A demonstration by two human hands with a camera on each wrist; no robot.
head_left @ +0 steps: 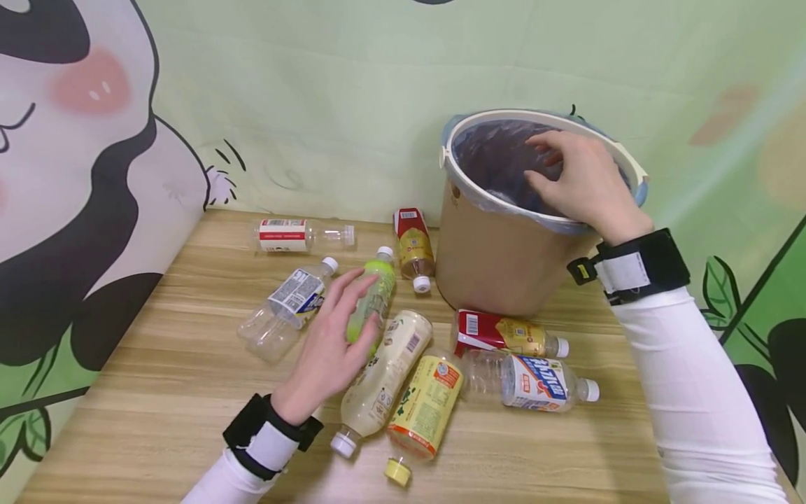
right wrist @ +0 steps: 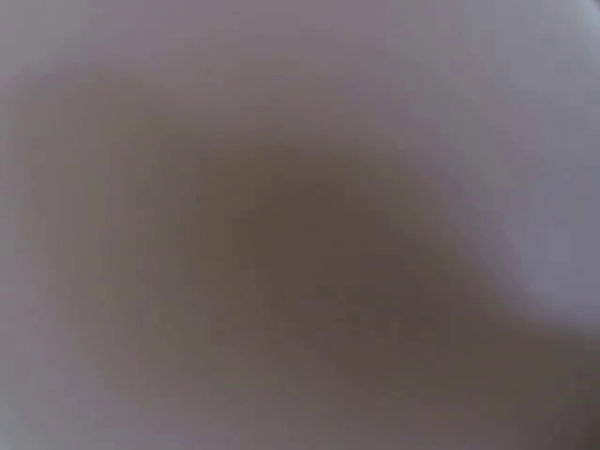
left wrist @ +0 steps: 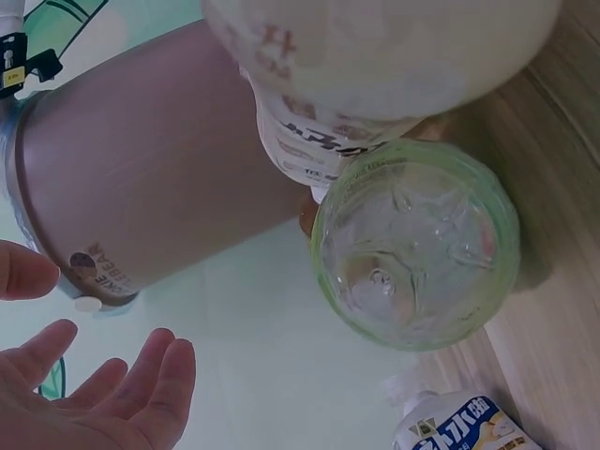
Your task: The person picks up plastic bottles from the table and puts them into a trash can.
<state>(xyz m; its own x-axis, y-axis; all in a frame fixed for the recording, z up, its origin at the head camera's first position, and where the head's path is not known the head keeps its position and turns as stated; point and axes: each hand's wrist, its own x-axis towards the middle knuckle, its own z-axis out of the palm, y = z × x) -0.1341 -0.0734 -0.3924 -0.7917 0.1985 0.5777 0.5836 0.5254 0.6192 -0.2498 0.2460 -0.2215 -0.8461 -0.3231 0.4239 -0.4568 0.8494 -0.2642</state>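
Observation:
Over the mouth of a brown trash bin point(head_left: 497, 252), my right hand point(head_left: 588, 178) hangs with loosely bent fingers and nothing between them. A thin plastic liner point(head_left: 481, 157) lines the bin and folds over its rim. My left hand point(head_left: 330, 346) is spread, fingers apart, above a green-labelled bottle point(head_left: 380, 276) lying on the table, partly hiding it. In the left wrist view that bottle's clear base point(left wrist: 417, 248) faces the camera, apart from the fingers. Beside it lie a cream-coloured bottle point(head_left: 390, 374) and a yellow-labelled bottle point(head_left: 428, 406). The right wrist view is only a blur.
Around them on the wooden table point(head_left: 151, 364) lie a clear blue-and-white-labelled bottle point(head_left: 292, 301), a red-and-white-labelled bottle point(head_left: 283, 236), two red-and-gold bottles point(head_left: 412, 241), and another clear labelled bottle point(head_left: 535, 381) below the bin. A panda-print cloth point(head_left: 302, 105) hangs behind.

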